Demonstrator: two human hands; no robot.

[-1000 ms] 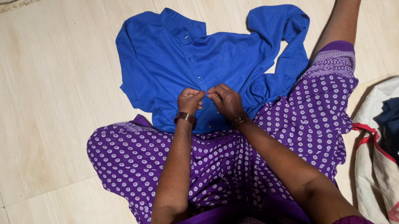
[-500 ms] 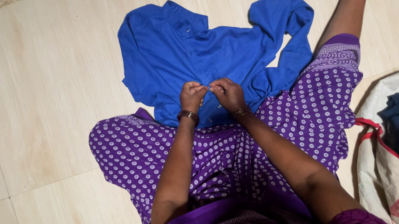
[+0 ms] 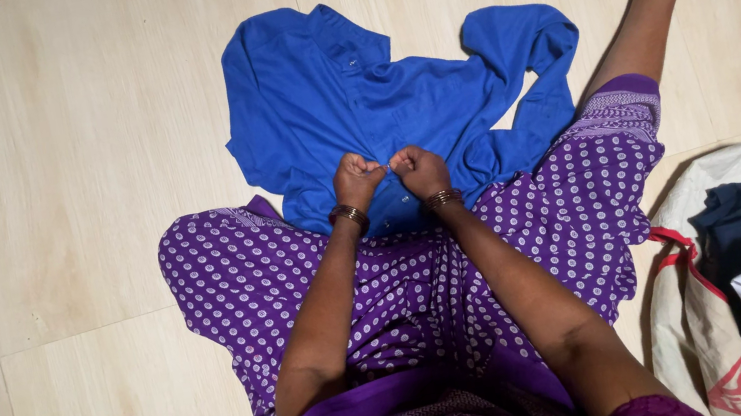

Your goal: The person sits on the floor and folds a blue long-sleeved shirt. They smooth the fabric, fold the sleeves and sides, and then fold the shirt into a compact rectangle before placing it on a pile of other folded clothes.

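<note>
Left hand [image 3: 356, 180] & right hand [image 3: 420, 171] pinch the blue shirt [image 3: 393, 102] at its button placket (soft, light cloth, prob. best gripped by edges).

Compared with a second ago, both hands sit slightly higher on the front opening of the blue shirt [image 3: 393, 102]. The left hand [image 3: 356, 180] and right hand [image 3: 422, 170] are now curled tighter into fists, knuckles up, fingertips nearly meeting and pinching the fabric edges between them.
</note>
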